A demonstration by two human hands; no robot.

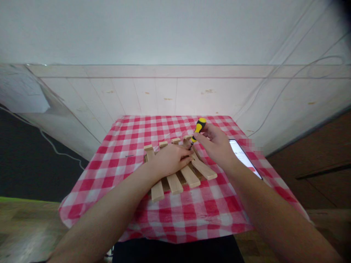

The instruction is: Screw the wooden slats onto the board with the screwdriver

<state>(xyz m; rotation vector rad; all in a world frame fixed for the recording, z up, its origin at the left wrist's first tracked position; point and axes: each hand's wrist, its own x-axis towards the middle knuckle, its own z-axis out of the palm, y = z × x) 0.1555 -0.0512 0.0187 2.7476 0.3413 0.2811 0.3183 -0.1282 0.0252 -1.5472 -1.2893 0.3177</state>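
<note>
My left hand (pixel 170 160) lies flat with fingers spread on the pale wooden slatted rack (pixel 179 171) at the middle of the red-and-white checked tablecloth (pixel 192 215), steadying it, while my right hand (pixel 216 146) grips the yellow-and-black screwdriver (pixel 197 129), tip down on a far slat.

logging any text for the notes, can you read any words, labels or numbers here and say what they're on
Nothing can be read.
Phone screen: lit, print too small and partly pixelated.
Screwdriver in the right hand: no visible marking.
Wooden slats under the left hand: no print.
</note>
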